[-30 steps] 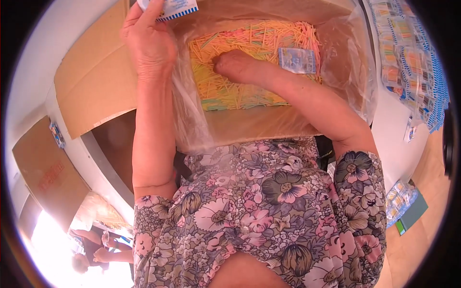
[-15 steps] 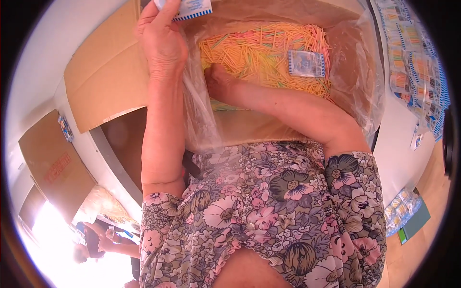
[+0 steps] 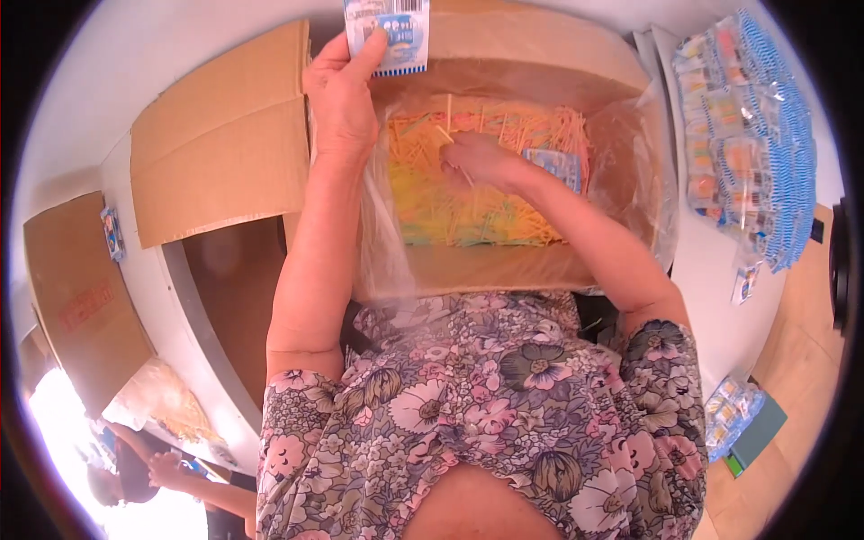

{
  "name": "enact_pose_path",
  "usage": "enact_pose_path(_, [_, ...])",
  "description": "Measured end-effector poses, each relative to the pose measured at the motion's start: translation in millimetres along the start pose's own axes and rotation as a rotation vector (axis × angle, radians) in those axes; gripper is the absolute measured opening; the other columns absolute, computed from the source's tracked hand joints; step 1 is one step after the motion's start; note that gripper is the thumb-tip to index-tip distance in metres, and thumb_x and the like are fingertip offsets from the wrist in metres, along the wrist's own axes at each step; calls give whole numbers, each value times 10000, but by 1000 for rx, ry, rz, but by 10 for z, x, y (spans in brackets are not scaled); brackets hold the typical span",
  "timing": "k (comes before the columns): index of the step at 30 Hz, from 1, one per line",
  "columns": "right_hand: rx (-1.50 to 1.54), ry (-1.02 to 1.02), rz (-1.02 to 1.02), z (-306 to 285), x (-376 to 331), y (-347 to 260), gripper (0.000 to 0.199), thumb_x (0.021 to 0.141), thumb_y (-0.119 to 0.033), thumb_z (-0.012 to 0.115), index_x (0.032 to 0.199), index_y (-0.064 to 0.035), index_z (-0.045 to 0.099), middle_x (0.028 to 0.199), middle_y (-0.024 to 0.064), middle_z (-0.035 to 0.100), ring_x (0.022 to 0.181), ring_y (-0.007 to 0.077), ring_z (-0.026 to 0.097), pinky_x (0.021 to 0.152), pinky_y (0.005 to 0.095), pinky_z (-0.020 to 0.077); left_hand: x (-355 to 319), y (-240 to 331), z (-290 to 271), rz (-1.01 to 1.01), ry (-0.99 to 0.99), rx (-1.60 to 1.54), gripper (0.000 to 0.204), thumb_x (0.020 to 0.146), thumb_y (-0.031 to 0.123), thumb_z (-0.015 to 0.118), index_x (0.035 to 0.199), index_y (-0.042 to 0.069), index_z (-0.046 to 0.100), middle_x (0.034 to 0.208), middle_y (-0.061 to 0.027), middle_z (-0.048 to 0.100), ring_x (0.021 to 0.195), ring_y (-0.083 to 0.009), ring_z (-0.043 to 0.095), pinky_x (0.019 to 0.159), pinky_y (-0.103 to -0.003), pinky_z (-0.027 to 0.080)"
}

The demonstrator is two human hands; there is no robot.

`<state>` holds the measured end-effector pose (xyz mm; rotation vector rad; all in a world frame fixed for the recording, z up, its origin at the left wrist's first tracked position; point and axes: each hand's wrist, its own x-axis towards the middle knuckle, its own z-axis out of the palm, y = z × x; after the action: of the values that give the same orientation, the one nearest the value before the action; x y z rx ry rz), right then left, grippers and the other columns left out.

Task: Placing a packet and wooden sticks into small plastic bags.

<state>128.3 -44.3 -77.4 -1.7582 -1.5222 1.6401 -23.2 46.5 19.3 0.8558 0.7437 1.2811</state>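
Pinching sticks (image 3: 444,135), the right hand (image 3: 483,162) has room between the box walls (image 3: 486,270); the left hand (image 3: 346,103) grips a packet (image 3: 405,40).

The box (image 3: 486,274) stands in the middle, with the liner (image 3: 625,175) inside it and sticks (image 3: 490,220) in that. A loose packet (image 3: 556,166) lies on the sticks, toward the right. The right fingers (image 3: 456,148) are over the sticks, left of this packet; the left fingers (image 3: 367,57), with the held packet (image 3: 402,45), are at the box's far left. Right of the box, packet strips (image 3: 742,144) lie on the desk (image 3: 706,279). The cardboard flap (image 3: 220,135) is left.
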Motion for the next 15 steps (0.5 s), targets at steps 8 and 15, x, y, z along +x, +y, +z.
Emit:
enact_pose_path(8, [859, 194, 108, -4, 360, -50, 152, 878, -186, 481, 879, -46, 541, 743, 48, 579, 615, 149, 567, 517, 297, 463, -25, -20, -49, 4, 14, 43, 190, 856, 86, 594, 1007, -17, 645, 925, -49, 660, 819, -97, 599, 769, -253, 469])
enact_pose_path(15, [688, 176, 126, -88, 342, -9, 94, 873, -158, 466, 930, -87, 490, 700, 19, 524, 508, 96, 446, 382, 246, 283, -12, -31, -24, -54, 26, 47, 201, 846, 112, 616, 991, -21, 659, 882, -46, 667, 771, -84, 599, 723, -239, 472])
